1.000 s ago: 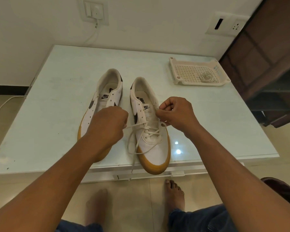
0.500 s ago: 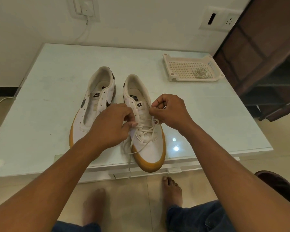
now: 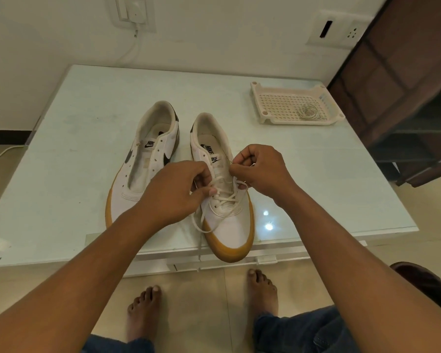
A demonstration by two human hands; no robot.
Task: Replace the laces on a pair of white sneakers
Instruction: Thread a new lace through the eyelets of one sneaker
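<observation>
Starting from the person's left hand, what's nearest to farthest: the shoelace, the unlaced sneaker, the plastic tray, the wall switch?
1. shoelace, pinched in the left hand.
2. unlaced sneaker, just to its left.
3. plastic tray, far right on the table.
4. wall switch, up behind the table.

table (image 3: 87, 149) — unlaced sneaker (image 3: 124, 192) | half-laced sneaker (image 3: 229, 230) | tray (image 3: 278, 105) far right

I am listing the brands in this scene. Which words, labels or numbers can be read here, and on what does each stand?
"NIK", last letter hidden: black-on-white tongue label of the unlaced white gum-soled sneaker.
"NIKE": black insole print in the half-laced white gum-soled sneaker.
"NIKE": that sneaker's white tongue label.
White wall switch plate and white socket plate: no text readable.
</observation>
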